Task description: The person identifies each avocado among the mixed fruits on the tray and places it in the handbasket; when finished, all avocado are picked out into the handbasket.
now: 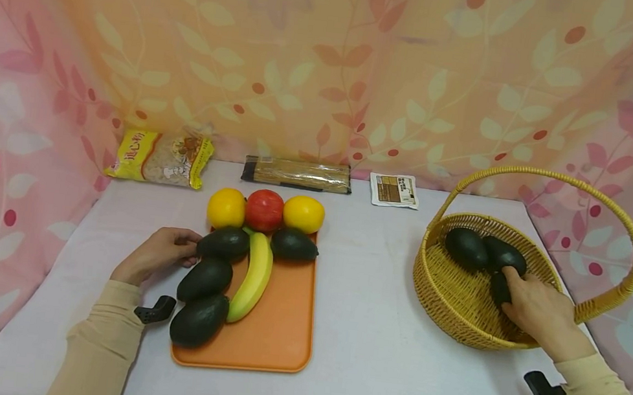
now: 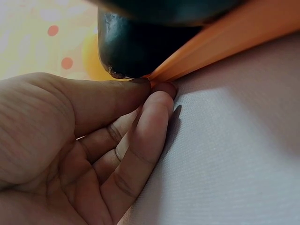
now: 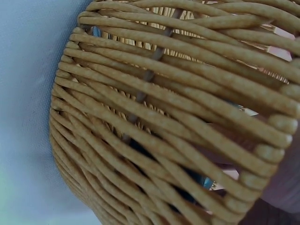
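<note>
At the left edge of the orange tray (image 1: 281, 324), my left hand (image 1: 160, 253) pinches the rim between thumb and fingertip, as the left wrist view shows. Dark green avocados (image 1: 199, 321) line that side of the tray, one right above the fingers. A banana (image 1: 255, 275) lies curved down the middle, with another avocado (image 1: 295, 244) to its right. My right hand (image 1: 541, 308) reaches into the wicker basket (image 1: 444, 313) and grips an avocado (image 1: 501, 290), partly covered by the fingers. Two more avocados (image 1: 466, 248) lie beyond it. Basket weave hides most of this hand in the right wrist view.
Two yellow fruits (image 1: 303, 214) flank a red round fruit (image 1: 264, 210) at the tray's far end. Along the back lie a yellow food bag (image 1: 162, 158), a flat clear-wrapped pack (image 1: 298, 174) and a small packet (image 1: 395, 190). The basket's tall handle (image 1: 565, 177) arches over it.
</note>
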### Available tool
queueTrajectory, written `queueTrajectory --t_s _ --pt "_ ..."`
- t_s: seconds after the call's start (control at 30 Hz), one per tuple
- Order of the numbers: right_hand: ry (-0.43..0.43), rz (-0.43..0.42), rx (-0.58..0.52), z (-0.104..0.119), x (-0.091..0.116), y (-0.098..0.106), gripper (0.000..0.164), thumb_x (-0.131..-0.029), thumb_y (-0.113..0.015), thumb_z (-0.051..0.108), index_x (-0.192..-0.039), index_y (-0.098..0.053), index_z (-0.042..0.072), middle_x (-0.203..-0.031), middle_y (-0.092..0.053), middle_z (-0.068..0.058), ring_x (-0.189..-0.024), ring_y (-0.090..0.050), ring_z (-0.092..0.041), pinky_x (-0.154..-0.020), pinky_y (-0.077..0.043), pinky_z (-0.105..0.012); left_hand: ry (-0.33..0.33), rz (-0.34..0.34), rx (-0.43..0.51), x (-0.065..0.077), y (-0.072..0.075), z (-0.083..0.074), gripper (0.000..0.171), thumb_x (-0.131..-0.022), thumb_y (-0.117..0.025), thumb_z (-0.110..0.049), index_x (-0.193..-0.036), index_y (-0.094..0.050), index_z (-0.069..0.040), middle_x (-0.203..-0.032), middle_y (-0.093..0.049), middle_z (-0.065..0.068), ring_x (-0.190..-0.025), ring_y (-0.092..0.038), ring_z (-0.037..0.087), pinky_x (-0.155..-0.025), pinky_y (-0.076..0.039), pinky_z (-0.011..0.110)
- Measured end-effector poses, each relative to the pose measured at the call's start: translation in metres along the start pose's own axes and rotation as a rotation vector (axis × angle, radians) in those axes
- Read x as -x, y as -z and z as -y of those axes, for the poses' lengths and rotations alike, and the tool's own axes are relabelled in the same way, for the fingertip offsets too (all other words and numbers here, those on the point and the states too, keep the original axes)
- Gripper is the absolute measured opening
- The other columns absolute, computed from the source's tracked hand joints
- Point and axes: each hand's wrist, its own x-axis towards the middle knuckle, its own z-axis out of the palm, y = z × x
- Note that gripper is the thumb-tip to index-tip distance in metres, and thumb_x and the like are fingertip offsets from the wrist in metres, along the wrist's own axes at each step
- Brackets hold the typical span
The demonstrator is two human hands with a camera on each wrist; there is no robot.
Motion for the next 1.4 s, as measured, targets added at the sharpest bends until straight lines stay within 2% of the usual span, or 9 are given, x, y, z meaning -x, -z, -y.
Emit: queueTrajectory --t_s 0.4,0.7,0.87,0.97,1.13,1.23,1.33,1.4 --pt "0.021 -0.045 0.019 0.0 0.003 -0.001 0.061 -0.074 -0.081 0.013 -0.118 -0.042 0.0 -0.075 -0.054 -0.023 -0.056 -0.057 -0.033 -0.042 -0.046 -0.046 -0.001 -0.005 -0.015 -0.001 0.001 0.001 0.033 -0.097 -0.054 -0.011 -0.121 -0.058 0.011 -0.085 -0.066 0.004 -0.073 -0.061 0.008 -0.069 -0.054 0.023" --pt "0.005 -0.02 0.02 0.0 0.002 -0.001 0.061 -0.074 -0.081 0.014 -0.118 -0.043 -0.001 -0.076 -0.055 -0.023 -0.059 -0.059 -0.035 -0.045 -0.048 -0.048 0.001 -0.008 -0.018 -0.001 0.001 0.002 0.034 -0.097 -0.055 -0.012 -0.122 -0.058 0.01 -0.087 -0.067 0.005 -0.073 -0.062 0.008 -0.068 -0.055 0.023" --pt "-0.04 -0.014 0.0 0.002 0.0 0.006 0.061 -0.079 -0.077 0.019 -0.125 -0.044 -0.003 -0.087 -0.058 -0.03 -0.067 -0.061 -0.04 -0.049 -0.05 -0.055 0.01 -0.006 -0.016 -0.002 0.0 0.001 0.034 -0.097 -0.055 -0.012 -0.123 -0.058 0.01 -0.089 -0.068 0.005 -0.074 -0.063 0.008 -0.069 -0.055 0.023" --pt "-0.04 -0.104 -0.006 0.005 -0.001 0.013 0.057 -0.079 -0.075 0.019 -0.124 -0.048 -0.004 -0.088 -0.06 -0.03 -0.064 -0.06 -0.04 -0.047 -0.049 -0.056 0.016 -0.005 -0.016 -0.002 0.0 0.0 0.034 -0.098 -0.055 -0.012 -0.123 -0.058 0.01 -0.09 -0.068 0.006 -0.075 -0.063 0.009 -0.07 -0.056 0.023" --pt "0.018 -0.318 -0.022 0.021 -0.001 0.027 0.046 -0.077 -0.074 0.013 -0.116 -0.056 -0.004 -0.084 -0.063 -0.027 -0.053 -0.055 -0.034 -0.038 -0.044 -0.047 0.018 -0.006 -0.022 -0.001 0.0 -0.001 0.033 -0.097 -0.054 -0.011 -0.123 -0.058 0.01 -0.089 -0.068 0.005 -0.075 -0.063 0.009 -0.07 -0.055 0.023" --pt "0.059 -0.467 -0.037 0.037 -0.001 0.037 0.039 -0.076 -0.072 0.011 -0.112 -0.061 -0.002 -0.085 -0.065 -0.025 -0.051 -0.054 -0.035 -0.036 -0.04 -0.045 0.017 -0.006 -0.024 -0.001 0.0 -0.002 0.033 -0.097 -0.054 -0.01 -0.122 -0.058 0.01 -0.088 -0.067 0.005 -0.074 -0.062 0.009 -0.07 -0.055 0.023" --pt "0.125 -0.621 -0.04 0.059 -0.002 0.047 0.032 -0.076 -0.07 0.01 -0.106 -0.066 -0.001 -0.085 -0.068 -0.023 -0.057 -0.059 -0.038 -0.04 -0.043 -0.048 0.018 -0.004 -0.019 -0.001 0.001 -0.002 0.033 -0.097 -0.053 -0.009 -0.123 -0.058 0.011 -0.088 -0.067 0.005 -0.075 -0.063 0.009 -0.07 -0.055 0.023" --pt "0.174 -0.688 -0.04 0.073 -0.004 0.053 0.029 -0.077 -0.069 0.011 -0.103 -0.068 -0.001 -0.085 -0.068 -0.022 -0.06 -0.062 -0.037 -0.043 -0.046 -0.048 0.021 -0.002 -0.015 -0.001 0.001 -0.001 0.033 -0.097 -0.053 -0.009 -0.123 -0.057 0.011 -0.088 -0.067 0.006 -0.074 -0.063 0.009 -0.07 -0.055 0.023"
